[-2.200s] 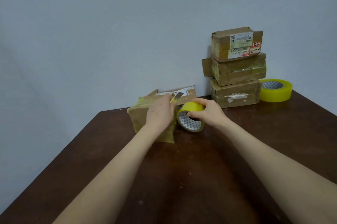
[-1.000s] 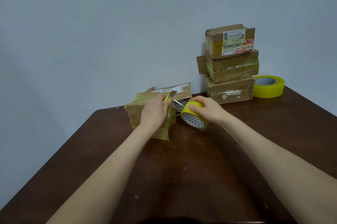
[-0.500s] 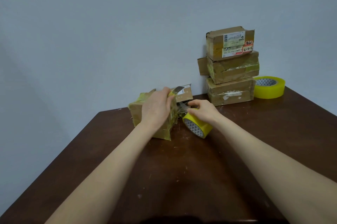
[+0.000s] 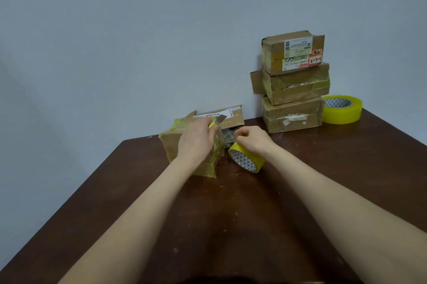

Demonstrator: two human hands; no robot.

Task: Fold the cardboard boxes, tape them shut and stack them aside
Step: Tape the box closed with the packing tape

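Tape roll in right grip, cutter perhaps in left grip.

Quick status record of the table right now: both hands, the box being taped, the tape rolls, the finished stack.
left hand: grips small yellow-handled cutter with grey blade, against tape-wrapped brown cardboard box
right hand: grips small yellow tape roll, tilted, right of that box
clear tape strip: crumpled, between roll and box
finished stack: three taped cardboard boxes, against wall
spare: larger yellow tape roll, flat, right of stack
behind: cardboard box with white label
surface: dark brown wooden table
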